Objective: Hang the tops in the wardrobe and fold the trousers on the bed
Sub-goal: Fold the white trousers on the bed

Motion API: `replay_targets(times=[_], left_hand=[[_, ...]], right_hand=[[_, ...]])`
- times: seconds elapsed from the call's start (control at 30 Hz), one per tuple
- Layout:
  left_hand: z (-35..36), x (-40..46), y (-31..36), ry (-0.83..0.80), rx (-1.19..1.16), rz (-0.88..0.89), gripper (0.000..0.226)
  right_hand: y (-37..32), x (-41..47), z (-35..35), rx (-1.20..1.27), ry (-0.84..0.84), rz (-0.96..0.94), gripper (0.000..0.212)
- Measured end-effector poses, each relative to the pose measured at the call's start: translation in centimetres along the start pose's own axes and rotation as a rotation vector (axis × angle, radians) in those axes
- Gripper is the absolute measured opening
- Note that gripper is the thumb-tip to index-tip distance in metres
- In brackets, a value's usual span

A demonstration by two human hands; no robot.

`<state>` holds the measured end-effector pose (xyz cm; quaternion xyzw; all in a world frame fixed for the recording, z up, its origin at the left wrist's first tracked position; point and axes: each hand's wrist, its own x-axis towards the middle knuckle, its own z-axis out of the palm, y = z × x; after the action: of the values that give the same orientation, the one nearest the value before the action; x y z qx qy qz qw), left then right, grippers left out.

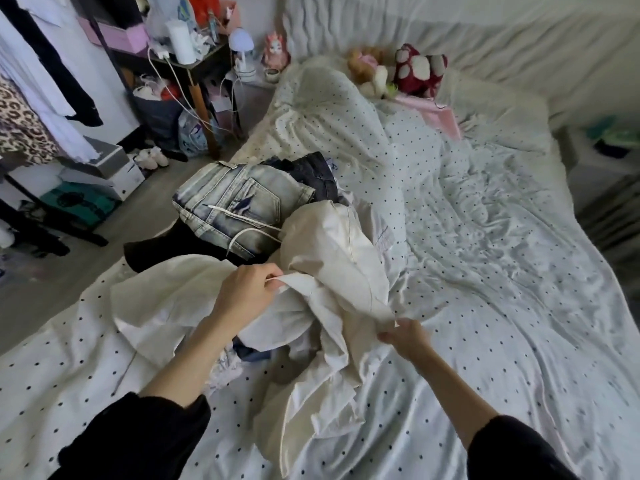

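There is one view only, from a wide-angle camera worn on the person's head. It looks forward and steeply down over the bed [485, 271], close enough that both forearms enter from the bottom edge and the left hand [247, 289] and right hand [405, 336] sit near the middle. The lens bends straight lines toward the edges. The bed's head end lies at the top, the floor [79, 268] and a clothes rail [31, 98] at the left edge.
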<state>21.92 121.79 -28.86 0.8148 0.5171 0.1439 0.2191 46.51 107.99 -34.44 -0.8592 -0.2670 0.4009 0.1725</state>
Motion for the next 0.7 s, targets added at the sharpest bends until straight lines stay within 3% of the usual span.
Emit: replay_targets(times=[0.07, 0.17, 0.33, 0.5, 0.7], left_hand=[[-0.1, -0.6, 1.0, -0.005, -0.019, 0.016, 0.01], [-0.1, -1.8, 2.3, -0.003, -0.029, 0.043, 0.008], [1.3, -4.2, 6.4, -0.089, -0.075, 0.141, 0.006], [5.1, -7.8, 14.9, -0.228, -0.032, 0.185, 0.014], [11.4, -13.8, 26.5, -0.542, 0.02, 0.269, 0.019]], right_hand=[[0.8, -0.5, 0.1, 0.008, 0.012, -0.048, 0.013], [1.3, -0.8, -0.9, 0.12, 0.07, -0.141, 0.033], [3.2, -2.9, -6.4, 0.265, 0.266, -0.279, 0.031], [9.8, -5.9, -12.1, 0.354, 0.434, -0.236, 0.024], [20.2, -8.7, -20.1, 0.337, 0.604, -0.155, 0.027]])
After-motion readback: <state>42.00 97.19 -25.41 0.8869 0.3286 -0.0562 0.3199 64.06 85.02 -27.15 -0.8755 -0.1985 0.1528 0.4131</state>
